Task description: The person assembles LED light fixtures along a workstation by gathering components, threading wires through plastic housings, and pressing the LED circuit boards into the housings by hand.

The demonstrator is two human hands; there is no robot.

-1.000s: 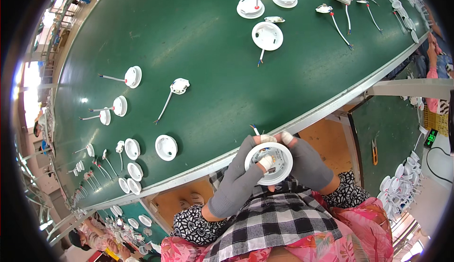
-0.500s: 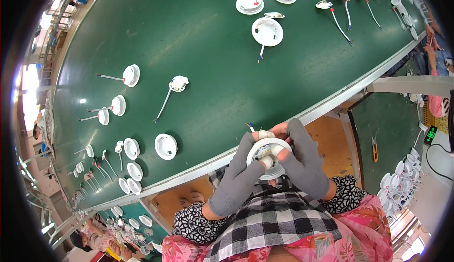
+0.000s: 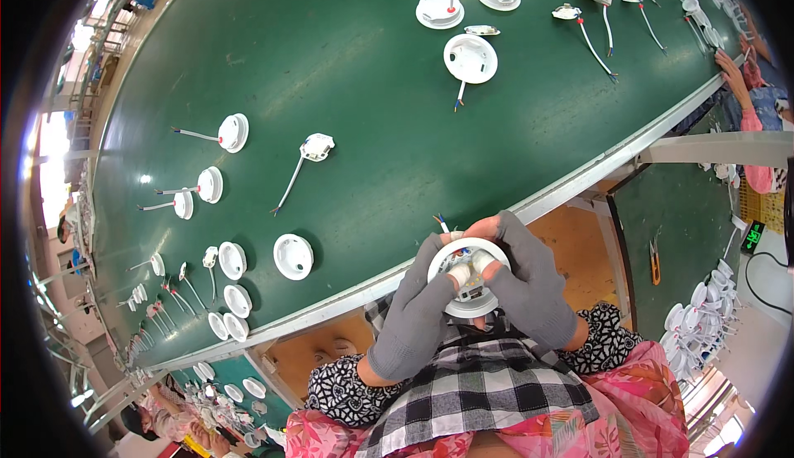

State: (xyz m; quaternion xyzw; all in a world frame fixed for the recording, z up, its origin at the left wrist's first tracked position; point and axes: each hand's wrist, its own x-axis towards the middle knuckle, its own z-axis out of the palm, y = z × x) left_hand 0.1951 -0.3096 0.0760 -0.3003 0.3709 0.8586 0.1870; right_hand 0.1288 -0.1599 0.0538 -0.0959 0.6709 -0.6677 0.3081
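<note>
Just off the near edge of the green work surface, I hold a round white lamp housing (image 3: 475,309) with both hands, its open side up. A circuit board with small parts (image 3: 471,291) sits inside it. Both hands wear grey fingerless gloves, with white wraps on some fingertips. My left hand (image 3: 422,305) grips the left of the rim, its thumb reaching inside. On the right side my right hand (image 3: 529,284) closes round the rim, its thumb pressing near the other one. A short cable (image 3: 442,223) with coloured wire ends sticks out beyond the far rim.
White housings (image 3: 293,257) and a round board with a grey cable (image 3: 317,148) lie on the green surface (image 3: 389,152). A metal edge (image 3: 364,295) borders it. Beyond, at right, are an orange cutter (image 3: 654,261), piled lamp parts (image 3: 699,317) and another person's hand (image 3: 731,73).
My thumbs have shifted inside the housing, and more of the board shows. The parts on the green surface have slid slightly right. Another person's hand has come to the surface's right edge.
</note>
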